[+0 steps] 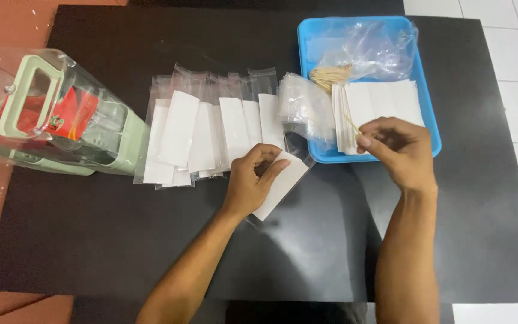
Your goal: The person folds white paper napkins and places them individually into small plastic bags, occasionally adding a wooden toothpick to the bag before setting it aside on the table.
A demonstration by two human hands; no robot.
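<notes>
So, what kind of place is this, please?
Probably a home or small workshop packing spot: a black table on tiled floor, a row of clear sleeves with white cards, and a blue tray of supplies.

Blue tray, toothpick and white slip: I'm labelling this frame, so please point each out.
blue tray [430, 129]: head view, bare right wall.
toothpick [351, 123]: head view, shaft above the right hand's fingertips.
white slip [284, 183]: head view, its middle beside the left thumb.

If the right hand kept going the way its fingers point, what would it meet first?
The right hand, pinching a thin stick, points up-left; it would probably first meet the white paper stack in the blue tray.
</notes>
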